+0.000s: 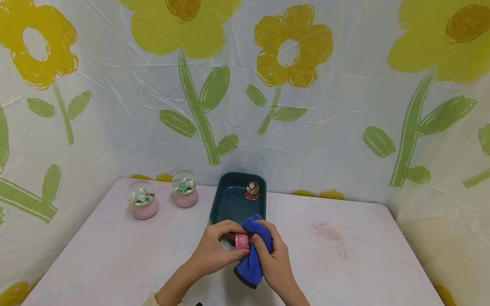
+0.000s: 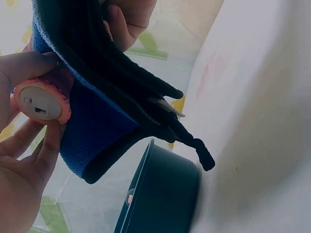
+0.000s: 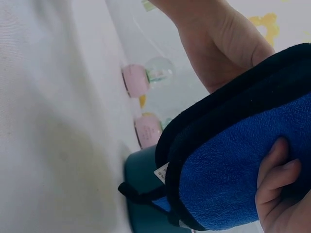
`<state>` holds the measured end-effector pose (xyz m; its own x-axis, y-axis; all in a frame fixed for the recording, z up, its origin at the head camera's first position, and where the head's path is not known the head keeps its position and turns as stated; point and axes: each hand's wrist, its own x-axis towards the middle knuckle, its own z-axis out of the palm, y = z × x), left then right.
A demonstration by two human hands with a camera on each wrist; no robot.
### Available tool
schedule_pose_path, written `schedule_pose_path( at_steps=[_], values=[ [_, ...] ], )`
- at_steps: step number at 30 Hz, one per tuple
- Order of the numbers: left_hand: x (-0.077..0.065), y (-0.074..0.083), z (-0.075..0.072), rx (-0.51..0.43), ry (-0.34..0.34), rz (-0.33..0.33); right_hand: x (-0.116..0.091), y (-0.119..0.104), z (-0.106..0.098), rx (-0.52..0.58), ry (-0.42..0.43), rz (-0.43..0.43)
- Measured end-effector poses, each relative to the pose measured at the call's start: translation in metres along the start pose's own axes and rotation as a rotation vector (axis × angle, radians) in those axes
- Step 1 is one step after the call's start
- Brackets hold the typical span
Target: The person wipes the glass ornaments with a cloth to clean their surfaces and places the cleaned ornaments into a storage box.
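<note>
My left hand (image 1: 213, 248) pinches the pink base of a small snow globe (image 1: 242, 241) between thumb and fingers. In the left wrist view, the white round underside of that snow globe (image 2: 40, 103) faces the camera. A folded blue cloth (image 1: 252, 267) with black edging is gripped in my right hand (image 1: 278, 260) and wrapped against the globe's other end. The dome is hidden by cloth and fingers. Both hands are raised above the table, just in front of a dark teal tray (image 1: 230, 202).
Inside the tray, toward its back right, stands another small snow globe (image 1: 252, 191) on a red base. Two larger snow globes with pink bases, one nearer (image 1: 144, 207) and one farther back (image 1: 185, 197), stand left of the tray. A flower-printed sheet (image 1: 331, 132) hangs behind the table.
</note>
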<state>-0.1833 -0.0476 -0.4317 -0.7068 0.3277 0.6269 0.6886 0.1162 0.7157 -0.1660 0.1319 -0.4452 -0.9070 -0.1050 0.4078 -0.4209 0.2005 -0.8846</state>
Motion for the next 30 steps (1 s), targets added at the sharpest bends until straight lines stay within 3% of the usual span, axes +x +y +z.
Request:
schedule_pose_path(
  at_steps=[7, 10, 30],
  values=[
    [-0.005, -0.023, 0.003, -0.002, -0.009, -0.069, 0.000, 0.002, 0.000, -0.015, 0.005, -0.004],
    [-0.006, -0.028, 0.003, -0.018, -0.009, -0.054, 0.001, 0.003, 0.001, -0.019, 0.004, -0.006],
    [-0.008, -0.028, 0.002, -0.015, -0.015, -0.078, 0.000, 0.002, 0.002, -0.020, 0.007, 0.011]
  ],
)
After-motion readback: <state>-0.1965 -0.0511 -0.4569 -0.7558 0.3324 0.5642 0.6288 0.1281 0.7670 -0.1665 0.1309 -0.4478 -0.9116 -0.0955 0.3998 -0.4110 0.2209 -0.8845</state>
